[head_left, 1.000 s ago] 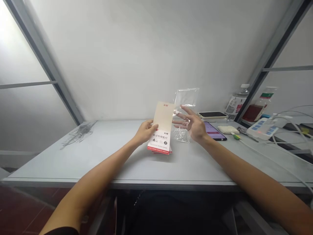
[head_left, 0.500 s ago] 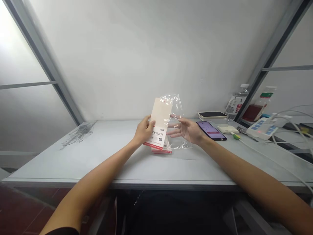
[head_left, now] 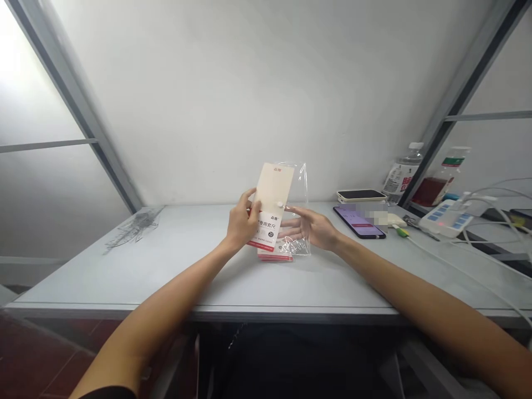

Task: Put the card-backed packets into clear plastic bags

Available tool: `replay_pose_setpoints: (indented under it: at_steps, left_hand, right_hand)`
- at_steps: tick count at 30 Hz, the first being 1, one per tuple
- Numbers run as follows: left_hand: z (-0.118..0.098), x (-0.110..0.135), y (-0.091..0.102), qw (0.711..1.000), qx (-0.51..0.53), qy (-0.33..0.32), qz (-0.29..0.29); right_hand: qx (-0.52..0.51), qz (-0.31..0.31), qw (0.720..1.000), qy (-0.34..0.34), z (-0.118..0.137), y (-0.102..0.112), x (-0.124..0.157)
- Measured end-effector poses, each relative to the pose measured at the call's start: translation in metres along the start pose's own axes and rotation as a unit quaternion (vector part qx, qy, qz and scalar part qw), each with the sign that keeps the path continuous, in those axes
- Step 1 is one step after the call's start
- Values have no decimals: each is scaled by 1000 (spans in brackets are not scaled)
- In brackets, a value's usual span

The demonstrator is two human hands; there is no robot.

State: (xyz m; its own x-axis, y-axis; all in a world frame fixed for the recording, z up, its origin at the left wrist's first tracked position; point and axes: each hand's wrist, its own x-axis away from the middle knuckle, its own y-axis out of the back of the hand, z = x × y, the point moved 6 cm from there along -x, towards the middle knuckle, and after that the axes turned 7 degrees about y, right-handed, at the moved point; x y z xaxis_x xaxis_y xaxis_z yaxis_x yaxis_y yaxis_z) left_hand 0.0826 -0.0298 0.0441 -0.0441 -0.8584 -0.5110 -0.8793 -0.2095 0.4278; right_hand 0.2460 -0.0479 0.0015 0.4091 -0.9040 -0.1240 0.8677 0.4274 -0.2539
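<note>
My left hand (head_left: 241,224) pinches a tall cream card (head_left: 272,205) with red print along its bottom, holding it upright above the grey table (head_left: 166,266). Behind the card stands a clear plastic sleeve (head_left: 300,191), and my right hand (head_left: 311,228) grips its lower part, thumb against the card's right edge. The card and the sleeve overlap; whether the card is inside the sleeve I cannot tell. A small pile of similar red-edged cards (head_left: 275,256) lies flat on the table just under both hands.
A lit phone (head_left: 358,221) and a second dark phone (head_left: 361,195) lie to the right. Two bottles (head_left: 401,173) stand at the back right beside a white power strip (head_left: 446,216) with trailing cables. Thin wire scraps (head_left: 133,224) lie at the far left.
My right hand has brought the clear sleeve leftwards, from beside the card to right behind it. My left hand has tilted and lifted the card a little.
</note>
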Motion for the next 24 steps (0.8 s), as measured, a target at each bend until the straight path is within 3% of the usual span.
replay_pose_setpoints:
  at_steps: [9,17,24]
  left_hand:
    - [0,-3,4,1000,21,-7,-14]
    - [-2,-4,7,999,37,-22,-19]
    - [-2,-6,11,997,66,-25,-27]
  right_hand:
    - [-10,3,1000,13,1,0,0]
    - [-1,-38,999,13,4,-2,3]
    - [14,0,1000,18,-1,-6,2]
